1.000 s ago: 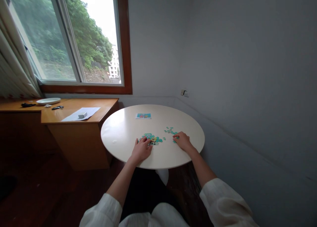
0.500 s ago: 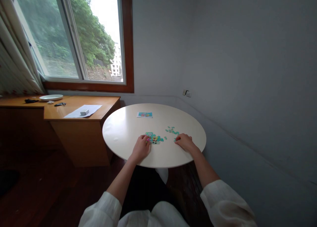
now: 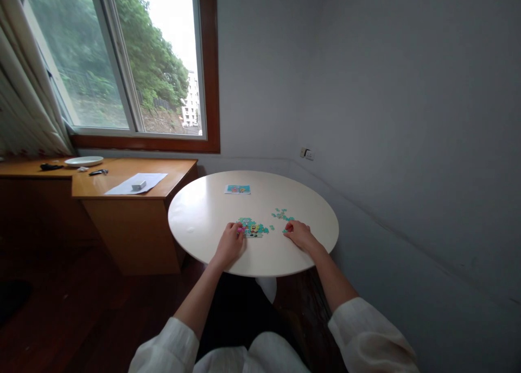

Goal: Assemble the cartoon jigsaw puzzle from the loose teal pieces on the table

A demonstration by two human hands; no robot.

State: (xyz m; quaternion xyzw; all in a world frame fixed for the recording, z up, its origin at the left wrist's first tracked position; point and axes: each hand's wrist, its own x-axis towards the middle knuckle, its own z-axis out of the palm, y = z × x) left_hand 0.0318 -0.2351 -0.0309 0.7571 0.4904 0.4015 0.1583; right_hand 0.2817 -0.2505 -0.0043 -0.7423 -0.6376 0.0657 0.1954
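Note:
A partly joined jigsaw puzzle [image 3: 253, 229] with cartoon figures on a teal ground lies on the round white table [image 3: 211, 199]. My left hand [image 3: 231, 242] is at its left edge, fingers bent and closed against that edge, hiding part of it. To the right, my right hand [image 3: 299, 234] is closed in a pinch at a small teal puzzle piece [image 3: 285, 231], low over the tabletop; the fingers partly cover it. Several loose puzzle pieces [image 3: 280, 214] are scattered just beyond the right hand. One single piece [image 3: 272, 227] lies between the puzzle and the right hand.
A small picture card [image 3: 237, 189] lies toward the table's far side. Left of the table stands a wooden desk [image 3: 179, 172] with a paper sheet [image 3: 152, 182], a small white box [image 3: 139, 185] and a white plate [image 3: 84, 160]. A grey wall [image 3: 386, 145] rises at the right.
My right hand has shifted slightly left with its fingers still pinched. My left hand has drawn slightly left along the puzzle's edge, showing a bit more of the picture.

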